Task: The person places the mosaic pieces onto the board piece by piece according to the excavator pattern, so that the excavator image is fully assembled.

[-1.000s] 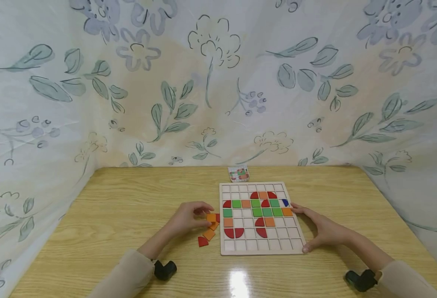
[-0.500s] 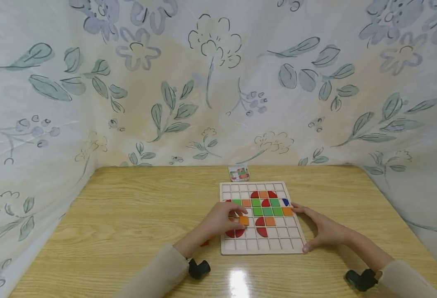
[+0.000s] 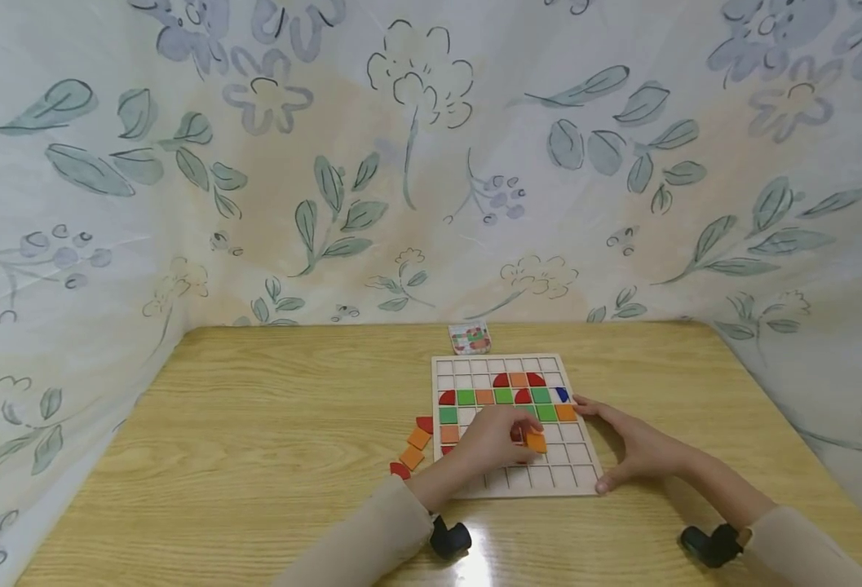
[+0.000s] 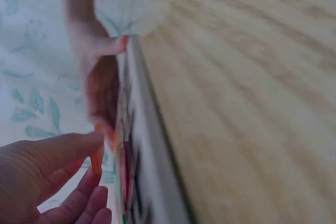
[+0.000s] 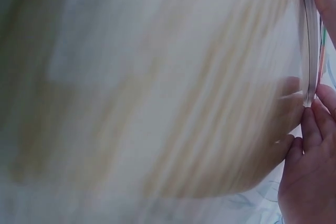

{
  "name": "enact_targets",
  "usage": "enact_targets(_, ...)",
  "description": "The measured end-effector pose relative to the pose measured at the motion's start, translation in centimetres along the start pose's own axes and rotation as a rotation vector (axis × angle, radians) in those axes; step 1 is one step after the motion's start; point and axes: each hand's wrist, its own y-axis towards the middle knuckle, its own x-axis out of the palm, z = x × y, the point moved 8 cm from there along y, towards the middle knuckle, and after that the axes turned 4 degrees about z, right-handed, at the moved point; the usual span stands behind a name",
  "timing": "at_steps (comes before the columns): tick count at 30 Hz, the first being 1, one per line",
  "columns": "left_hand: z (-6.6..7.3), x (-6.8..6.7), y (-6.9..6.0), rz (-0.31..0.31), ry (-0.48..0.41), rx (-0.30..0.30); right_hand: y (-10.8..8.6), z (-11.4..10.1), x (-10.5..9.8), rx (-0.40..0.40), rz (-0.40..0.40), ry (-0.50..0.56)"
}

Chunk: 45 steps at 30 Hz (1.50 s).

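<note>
My left hand point(image 3: 491, 440) pinches an orange square tile point(image 3: 537, 442) between thumb and fingers, over the middle of a pale wooden grid board point(image 3: 563, 478). In the left wrist view that tile point(image 4: 96, 161) stands edge-on beside the board's face. Red quarter-round, green and orange tiles fill some of the board's cells, and a blue piece point(image 3: 562, 395) lies near its right edge. Part of the lower left pattern is hidden behind my left hand. My right hand point(image 3: 639, 448) rests along the board's right edge, fingers stretched out, thumb touching the lower right corner.
Left of the board lie loose tiles: orange squares point(image 3: 412, 458) and red quarter-rounds point(image 3: 400, 470). A small pattern card point(image 3: 470, 338) stands behind the board. Floral cloth point(image 3: 342, 204) rises behind the wooden table point(image 3: 269, 432).
My left hand has carried the orange tile from the loose pieces rightward across the board to its middle, uncovering the remaining loose tiles. The right hand has stayed at the board's edge.
</note>
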Motion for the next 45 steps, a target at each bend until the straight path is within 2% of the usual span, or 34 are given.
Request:
enact_targets(9, -0.2, 0.7, 0.0, -0.018, 0.083, -0.014, 0.2, -0.3, -0.4, 0.014, -0.001, -0.044)
enact_targets(13, 0.0, 0.7, 0.0, -0.032, 0.073, -0.012, 0.3, -0.4, -0.5, 0.010, -0.001, -0.051)
enact_targets(17, 0.1, 0.6, -0.1, -0.031, 0.060, 0.000, 0.4, -0.5, -0.6, 0.007, -0.003, -0.039)
enact_targets(26, 0.3, 0.7, -0.1, -0.035, 0.121, 0.032, 0.6, -0.5, -0.4, 0.003, -0.012, -0.040)
enact_targets(34, 0.1, 0.7, -0.2, -0.037, 0.054, 0.022, 0.7, -0.4, -0.3, 0.016, -0.020, -0.044)
enact_targets(37, -0.2, 0.1, -0.5, -0.039, -0.011, 0.018, 0.7, -0.6, -0.3, 0.020, -0.021, -0.063)
enact_targets(39, -0.6, -0.7, -0.8, -0.044, -0.056, -0.006, 0.6, -0.9, -0.3, 0.018, -0.021, -0.073)
enact_targets(45, -2.8, -4.5, -2.5, -0.033, -0.139, -0.087, 0.5, -1.0, -0.3, 0.024, -0.021, -0.088)
